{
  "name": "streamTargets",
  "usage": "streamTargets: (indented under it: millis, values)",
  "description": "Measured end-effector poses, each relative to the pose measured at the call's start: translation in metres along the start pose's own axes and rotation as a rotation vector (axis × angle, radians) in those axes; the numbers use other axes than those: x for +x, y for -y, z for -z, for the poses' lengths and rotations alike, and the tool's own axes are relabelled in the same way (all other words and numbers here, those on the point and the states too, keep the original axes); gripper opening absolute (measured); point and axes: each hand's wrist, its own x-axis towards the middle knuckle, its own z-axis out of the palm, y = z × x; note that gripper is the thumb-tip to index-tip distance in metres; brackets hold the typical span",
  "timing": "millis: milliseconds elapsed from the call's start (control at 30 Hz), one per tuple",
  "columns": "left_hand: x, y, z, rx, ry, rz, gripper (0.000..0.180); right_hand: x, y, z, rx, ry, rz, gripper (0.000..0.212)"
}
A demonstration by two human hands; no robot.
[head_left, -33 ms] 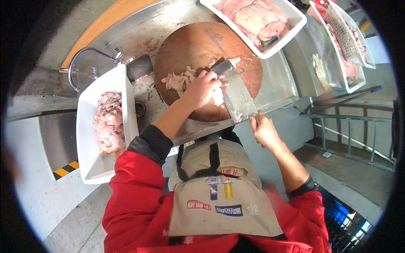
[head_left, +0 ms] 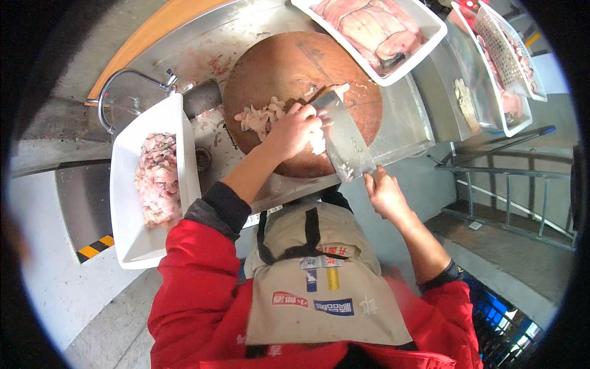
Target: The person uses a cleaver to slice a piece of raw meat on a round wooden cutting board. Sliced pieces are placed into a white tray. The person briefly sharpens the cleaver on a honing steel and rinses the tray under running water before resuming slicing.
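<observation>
My right hand (head_left: 387, 194) is closed round the handle of a broad cleaver (head_left: 345, 136). Its flat steel blade lies across the right part of a round wooden chopping board (head_left: 270, 64), with a few pale scraps stuck to it. Against the left side of the blade, my left hand (head_left: 291, 133) has its fingers curled down on a piece of pale meat (head_left: 318, 142), mostly hidden under them. Sliced pale meat (head_left: 261, 118) is heaped on the board left of that hand. Another pale strip (head_left: 340, 89) shows beyond the blade's far end.
A white tub (head_left: 126, 184) of cut pink meat stands at the left, below a curved tap (head_left: 106, 101). Behind the board, a white tray (head_left: 437, 37) holds large pale slabs. More tubs (head_left: 522, 123) and a glove (head_left: 465, 104) are at the right, above a metal railing (head_left: 507, 190).
</observation>
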Motion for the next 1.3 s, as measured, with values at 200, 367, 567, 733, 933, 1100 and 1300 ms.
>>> streamTargets:
  millis: [200,367,567,733,933,1100,1300]
  values:
    - [0.001,0.013,-0.001,-0.05,-0.059,-0.054,0.006,0.016,0.001,-0.018,-0.055,-0.177,0.203,0.043]
    - [0.0,0.018,0.001,-0.006,-0.008,-0.06,0.005,0.047,0.033,-0.024,0.029,-0.254,0.3,0.041]
    - [-0.002,0.025,0.004,0.087,0.001,-0.089,0.01,0.08,0.066,-0.027,-0.003,-0.314,0.313,0.043]
    - [-0.002,0.028,0.002,0.151,0.013,-0.085,0.016,0.073,0.05,-0.038,0.014,-0.353,0.371,0.043]
    - [-0.005,0.022,0.002,0.172,-0.047,-0.002,0.008,0.003,-0.016,-0.045,-0.133,-0.166,0.227,0.045]
    - [0.003,0.009,0.024,0.284,-0.112,0.256,0.012,-0.055,-0.064,-0.03,-0.185,-0.08,0.147,0.043]
    - [-0.005,-0.002,0.076,0.524,0.056,0.321,0.022,-0.039,-0.051,0.018,-0.094,-0.035,0.172,0.042]
